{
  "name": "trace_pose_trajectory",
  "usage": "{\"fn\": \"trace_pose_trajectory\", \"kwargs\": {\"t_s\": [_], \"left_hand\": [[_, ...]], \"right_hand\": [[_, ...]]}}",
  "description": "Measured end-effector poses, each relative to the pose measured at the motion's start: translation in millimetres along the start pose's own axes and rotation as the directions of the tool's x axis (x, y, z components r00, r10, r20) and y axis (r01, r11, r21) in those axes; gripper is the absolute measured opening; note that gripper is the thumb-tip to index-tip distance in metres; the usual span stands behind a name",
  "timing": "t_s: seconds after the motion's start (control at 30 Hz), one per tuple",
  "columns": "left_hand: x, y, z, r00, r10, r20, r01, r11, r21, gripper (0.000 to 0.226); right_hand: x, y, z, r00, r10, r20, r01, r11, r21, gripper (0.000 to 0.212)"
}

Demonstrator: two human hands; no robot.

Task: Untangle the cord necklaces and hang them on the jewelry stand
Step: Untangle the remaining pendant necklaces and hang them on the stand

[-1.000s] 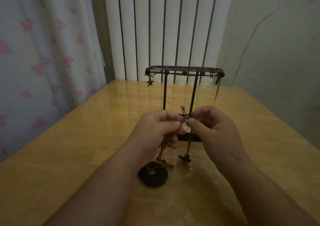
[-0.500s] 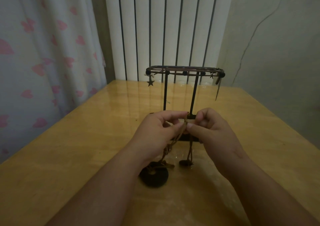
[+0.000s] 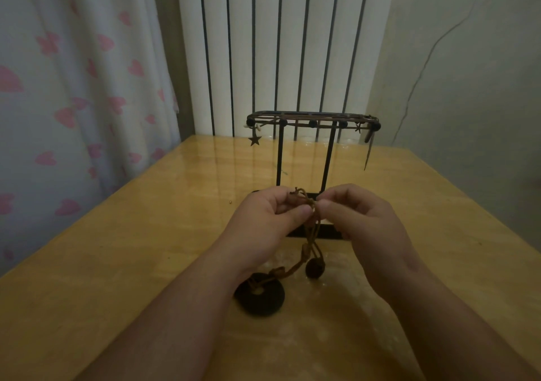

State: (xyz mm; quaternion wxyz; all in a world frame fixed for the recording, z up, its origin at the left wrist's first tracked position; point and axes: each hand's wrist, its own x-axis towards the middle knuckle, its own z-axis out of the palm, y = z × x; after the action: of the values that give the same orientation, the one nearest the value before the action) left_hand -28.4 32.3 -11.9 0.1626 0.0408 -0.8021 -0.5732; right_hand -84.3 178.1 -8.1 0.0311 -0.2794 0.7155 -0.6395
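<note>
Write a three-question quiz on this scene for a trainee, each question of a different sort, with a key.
1. True or false: the ring pendant hangs from the stand.
2. What do the left grip and the right grip pinch between them? A) a metal chain B) the tangled cords C) a ribbon
3. Fill in: the star charm hangs at the stand's ____ end.

Key
1. False: it lies on the table.
2. B
3. left
</note>
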Motion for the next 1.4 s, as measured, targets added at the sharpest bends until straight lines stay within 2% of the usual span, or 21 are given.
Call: {"fn": "trace_pose_trajectory", "kwargs": {"t_s": [0.27, 0.47, 0.53, 0.8, 0.97, 1.17, 1.3, 1.4], "left_hand": [[-0.3, -1.5, 1.9, 0.998, -0.063, 0.011, 0.063, 0.998, 0.024, 0.017], [-1.0, -0.6, 1.7, 0.997, -0.08, 0.019, 0.08, 0.996, 0.032, 0.021], [-1.0, 0.3, 0.7, 0.997, -0.075, 0.036, 0.075, 0.997, 0.018, 0.023], [-0.8, -0.5, 0.6, 0.995, -0.07, 0.065, 0.07, 0.998, 0.0, 0.019], [-1.0, -0.6, -0.2, 0.997, -0.053, 0.051, 0.052, 0.999, 0.007, 0.013], [-0.7, -1.1, -0.6, 0.998, -0.055, -0.001, 0.055, 0.998, 0.018, 0.013], [-1.5, 0.5, -0.4, 0.998, -0.057, -0.013, 0.057, 0.998, 0.007, 0.016], [-1.3, 0.3, -0.1, 0.999, -0.051, -0.011, 0.051, 0.999, -0.005, 0.019]], "right_hand": [[1.8, 4.6, 2.3, 0.998, 0.042, -0.056, -0.052, 0.983, -0.176, 0.008], [1.2, 2.0, 2.0, 0.998, 0.046, -0.047, -0.05, 0.995, -0.091, 0.004], [-0.2, 0.9, 2.3, 0.998, 0.055, -0.019, -0.057, 0.994, -0.091, 0.011], [1.6, 1.7, 4.6, 0.993, 0.085, -0.077, -0.099, 0.974, -0.205, 0.013], [1.9, -0.6, 3.1, 0.989, 0.122, -0.08, -0.132, 0.981, -0.143, 0.017], [2.6, -0.8, -1.1, 0.975, 0.223, -0.015, -0.223, 0.975, 0.026, 0.019], [2.5, 1.2, -3.1, 0.976, 0.215, -0.019, -0.215, 0.977, 0.012, 0.02], [0.8, -0.7, -3.3, 0.982, 0.188, 0.009, -0.188, 0.982, 0.005, 0.009]]}}
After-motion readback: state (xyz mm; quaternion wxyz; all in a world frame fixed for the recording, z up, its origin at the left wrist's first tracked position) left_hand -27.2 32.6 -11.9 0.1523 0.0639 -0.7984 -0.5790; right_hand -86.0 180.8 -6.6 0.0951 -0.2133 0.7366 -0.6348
